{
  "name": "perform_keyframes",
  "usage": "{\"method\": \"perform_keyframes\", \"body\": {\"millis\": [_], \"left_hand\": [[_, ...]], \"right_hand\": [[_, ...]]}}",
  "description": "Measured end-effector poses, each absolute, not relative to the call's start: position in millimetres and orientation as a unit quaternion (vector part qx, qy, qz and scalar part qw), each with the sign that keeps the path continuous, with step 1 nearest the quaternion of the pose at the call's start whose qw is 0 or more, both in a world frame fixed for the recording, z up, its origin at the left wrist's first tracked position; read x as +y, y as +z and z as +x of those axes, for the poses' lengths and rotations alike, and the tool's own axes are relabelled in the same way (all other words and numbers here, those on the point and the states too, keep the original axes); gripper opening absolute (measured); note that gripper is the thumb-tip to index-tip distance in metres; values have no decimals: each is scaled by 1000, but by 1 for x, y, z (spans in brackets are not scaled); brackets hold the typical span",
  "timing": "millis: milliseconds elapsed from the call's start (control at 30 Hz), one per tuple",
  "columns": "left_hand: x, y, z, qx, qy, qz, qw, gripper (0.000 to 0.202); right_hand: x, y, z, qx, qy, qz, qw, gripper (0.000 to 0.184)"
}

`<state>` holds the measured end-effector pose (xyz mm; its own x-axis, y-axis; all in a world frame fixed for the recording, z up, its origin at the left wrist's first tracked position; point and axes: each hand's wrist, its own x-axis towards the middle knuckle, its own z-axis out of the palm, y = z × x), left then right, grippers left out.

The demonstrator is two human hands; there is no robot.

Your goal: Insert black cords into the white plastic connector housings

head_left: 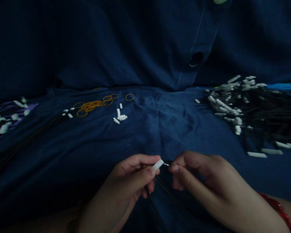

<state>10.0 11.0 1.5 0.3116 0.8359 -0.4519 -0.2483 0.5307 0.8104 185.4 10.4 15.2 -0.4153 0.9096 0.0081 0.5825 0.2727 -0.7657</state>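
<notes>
My left hand point(133, 181) is closed, pinching a small white plug connector point(158, 164) between thumb and fingers. Black wires point(157, 215) hang down below that hand. Just right of the connector, my right hand point(206, 184) is closed in a pinch on a thin wire with a shiny metal tip point(166, 164). The tip points at the connector's right end; whether it touches is too small to tell. Most of the wire is hidden by the fingers. A red bracelet point(277, 207) circles the right wrist.
Dark blue cloth point(145, 139) lies under everything. Rubber bands point(93, 106) and loose white connectors point(121, 117) lie beyond my hands. Black cables with white ends are heaped at right point(235, 106); a cable bundle point(38, 129) and more white-ended pieces point(5, 127) are at left.
</notes>
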Motion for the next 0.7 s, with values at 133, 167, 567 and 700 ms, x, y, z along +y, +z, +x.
{"method": "perform_keyframes", "body": {"millis": [133,167,567,700], "left_hand": [[11,2,9,457,371,325,740,16],[10,2,9,457,371,326,740,16],[11,-1,13,501,359,385,686,16],[10,-3,11,506,339,423,671,17]], "right_hand": [[10,16,184,-774,330,-485,239,13],[10,16,184,-778,322,-483,240,13],[8,8,177,-800,251,-495,231,18],[7,5,177,-799,251,-494,234,18]]}}
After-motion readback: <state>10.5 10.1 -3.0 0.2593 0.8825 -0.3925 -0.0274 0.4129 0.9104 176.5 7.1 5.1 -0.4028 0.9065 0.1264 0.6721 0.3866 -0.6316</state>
